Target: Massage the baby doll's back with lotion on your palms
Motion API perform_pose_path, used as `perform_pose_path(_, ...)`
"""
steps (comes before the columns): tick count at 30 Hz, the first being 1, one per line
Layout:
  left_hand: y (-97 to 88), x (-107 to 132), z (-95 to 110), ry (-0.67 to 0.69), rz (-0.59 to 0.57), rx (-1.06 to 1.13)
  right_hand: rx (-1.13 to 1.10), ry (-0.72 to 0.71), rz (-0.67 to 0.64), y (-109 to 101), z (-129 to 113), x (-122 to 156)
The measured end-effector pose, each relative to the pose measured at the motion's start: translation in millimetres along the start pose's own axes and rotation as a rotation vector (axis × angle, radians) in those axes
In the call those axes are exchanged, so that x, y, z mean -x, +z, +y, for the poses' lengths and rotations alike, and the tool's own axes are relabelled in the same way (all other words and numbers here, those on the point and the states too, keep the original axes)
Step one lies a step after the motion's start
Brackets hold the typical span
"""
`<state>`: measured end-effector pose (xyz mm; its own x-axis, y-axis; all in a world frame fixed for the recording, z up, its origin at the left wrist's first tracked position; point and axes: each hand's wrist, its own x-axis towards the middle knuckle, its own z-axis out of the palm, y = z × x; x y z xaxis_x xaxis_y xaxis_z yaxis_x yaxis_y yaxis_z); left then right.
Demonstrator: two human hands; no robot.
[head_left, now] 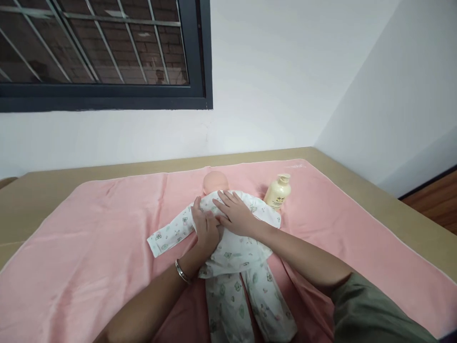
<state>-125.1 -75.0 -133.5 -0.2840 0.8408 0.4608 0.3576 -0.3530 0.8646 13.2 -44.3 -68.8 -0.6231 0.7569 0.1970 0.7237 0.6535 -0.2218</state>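
A baby doll [215,182] lies on the pink cloth with its bare, round head at the far end; no face shows. It wears a white printed top [233,250] and matching printed trousers [232,305]. My right hand [235,213] rests flat across the upper torso, fingers spread toward the neck. Beside it, my left hand [207,226] touches the top near the doll's left-of-picture shoulder. Its longer fingers reach up toward the collar, and some other fingers are partly hidden. One sleeve [169,238] stretches out to the left.
A pale yellow pump bottle [277,191] stands beside the doll's right-of-picture sleeve. The creased pink cloth [107,238] covers much of the tan surface [46,200]. A white wall [264,95] and a barred window [107,47] lie behind.
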Motion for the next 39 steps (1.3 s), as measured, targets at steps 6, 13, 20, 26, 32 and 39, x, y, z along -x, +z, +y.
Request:
perform_pose_path(6, 2.9, -3.8, 3.1, 0.078, 0.040, -0.028, 0.032, 0.282, -0.100, -10.8, 11.3, -13.8)
perform_pose_path(13, -1.9, -0.8, 0.1, 0.052, 0.046, -0.062, 0.069, -0.163, -0.077, -10.2, 0.1, 12.2)
perform_pose_path(20, -1.7, -0.7, 0.1, 0.089, 0.009, -0.055, 0.072, 0.047, -0.211, -28.5, 22.3, -1.4)
perform_pose_path(26, -0.8, -0.7, -6.6, 0.082, 0.033, -0.057, 0.134, 0.016, -0.036, -4.4, -16.8, -16.8)
perform_pose_path(32, 0.0, -4.9, -7.2, 0.008, 0.040, 0.001, -0.096, -0.194, 0.110, 9.5, 8.0, 16.8)
perform_pose_path(39, -2.8, -0.1, -4.4, 0.185, 0.065, -0.129, -0.283, 0.096, 0.308, 7.2, 34.4, 19.5)
